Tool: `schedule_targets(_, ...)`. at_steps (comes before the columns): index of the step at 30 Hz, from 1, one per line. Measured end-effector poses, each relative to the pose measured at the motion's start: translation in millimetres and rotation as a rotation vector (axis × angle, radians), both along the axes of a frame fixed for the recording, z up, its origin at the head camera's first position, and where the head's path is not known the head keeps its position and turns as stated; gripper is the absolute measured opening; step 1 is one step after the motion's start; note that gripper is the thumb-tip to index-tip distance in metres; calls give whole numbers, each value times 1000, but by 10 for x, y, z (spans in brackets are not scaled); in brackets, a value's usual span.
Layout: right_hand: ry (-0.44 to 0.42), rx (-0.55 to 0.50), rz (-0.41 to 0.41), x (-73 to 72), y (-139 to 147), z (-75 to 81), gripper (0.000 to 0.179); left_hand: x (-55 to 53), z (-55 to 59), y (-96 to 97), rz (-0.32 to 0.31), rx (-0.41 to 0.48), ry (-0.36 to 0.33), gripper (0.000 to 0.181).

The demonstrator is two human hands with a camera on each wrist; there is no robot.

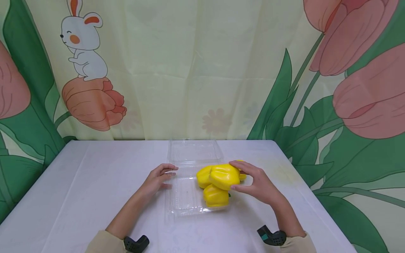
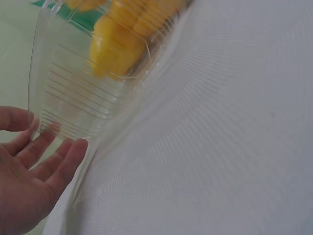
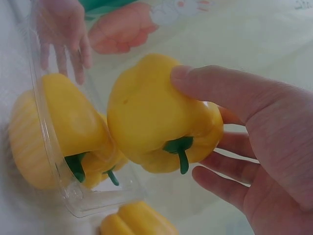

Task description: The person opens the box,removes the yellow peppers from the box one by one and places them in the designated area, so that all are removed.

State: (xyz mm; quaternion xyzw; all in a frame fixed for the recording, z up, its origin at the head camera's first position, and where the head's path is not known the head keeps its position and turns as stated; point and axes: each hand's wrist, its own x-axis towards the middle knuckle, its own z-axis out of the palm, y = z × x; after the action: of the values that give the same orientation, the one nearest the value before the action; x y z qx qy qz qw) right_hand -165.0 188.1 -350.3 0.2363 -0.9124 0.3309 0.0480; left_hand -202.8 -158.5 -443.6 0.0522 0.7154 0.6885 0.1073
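My right hand [image 1: 257, 181] grips a yellow bell pepper [image 1: 224, 176] between thumb and fingers, over the right side of a clear plastic clamshell box [image 1: 183, 203]. Its green stem shows in the right wrist view. Two more yellow bell peppers, one nearer [image 1: 216, 196] and one farther [image 1: 203, 176], lie in the box's right half. My left hand [image 1: 157, 181] is at the box's left side; in the left wrist view its fairly straight fingertips [image 2: 80, 145] touch the clear wall. The raised pepper partly hides the farther one.
Another yellow bell pepper [image 3: 139, 221] lies outside the box, beyond my right hand. The box's lid [image 1: 195, 151] is folded back toward the far edge of the white-covered table [image 1: 95, 189]. A printed curtain [image 1: 177, 70] hangs behind the table.
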Motion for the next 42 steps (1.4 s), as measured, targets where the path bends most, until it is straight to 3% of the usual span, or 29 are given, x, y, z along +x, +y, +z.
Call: schedule_targets(42,7,8,-20,11,136,-30,68,-7,-10,-10,0,-5,-14,33)
